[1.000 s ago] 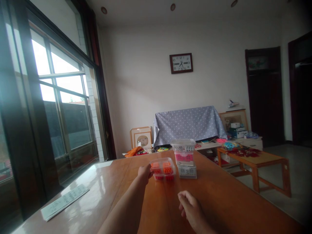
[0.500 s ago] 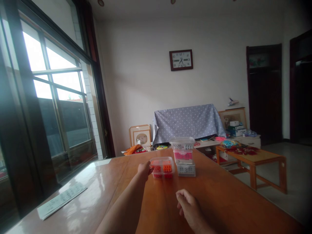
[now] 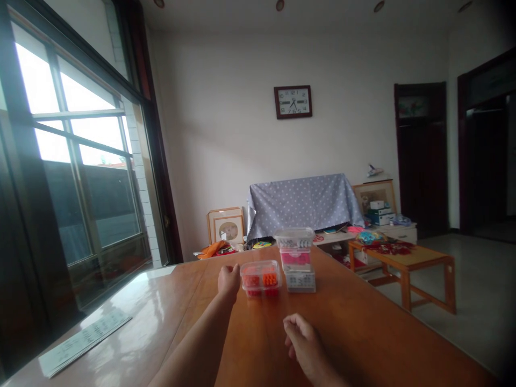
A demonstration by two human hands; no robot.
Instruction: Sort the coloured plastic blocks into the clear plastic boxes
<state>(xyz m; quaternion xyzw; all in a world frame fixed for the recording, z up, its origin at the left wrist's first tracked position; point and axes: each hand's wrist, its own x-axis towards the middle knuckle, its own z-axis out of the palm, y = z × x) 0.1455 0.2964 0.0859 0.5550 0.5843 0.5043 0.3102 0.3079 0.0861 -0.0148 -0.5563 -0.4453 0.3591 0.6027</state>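
Note:
My left hand (image 3: 229, 279) is stretched forward over the table, its fingers curled closed with nothing seen in them. Just right of it stands a clear plastic container (image 3: 261, 278) with orange and red pieces in separate compartments; a small gap parts hand and container. Behind and to the right rises a stack: a clear container (image 3: 295, 239) on top, a pink-and-white box (image 3: 296, 260) in the middle and a clear box with dark-marked contents (image 3: 300, 282) at the bottom. My right hand (image 3: 299, 336) hovers nearer to me, fingers curled in and visibly holding nothing.
The brown wooden table (image 3: 342, 333) stretches ahead. Pale printed sheets (image 3: 84, 341) lie at its left, near the window (image 3: 92, 161). Beyond its right edge stands a low wooden bench (image 3: 407, 263). A dotted grey cloth (image 3: 302, 207) covers something by the wall.
My left hand has come off the orange-and-red container's side and moved slightly left. My right hand keeps its curled pose. The whole view has turned a little to the right.

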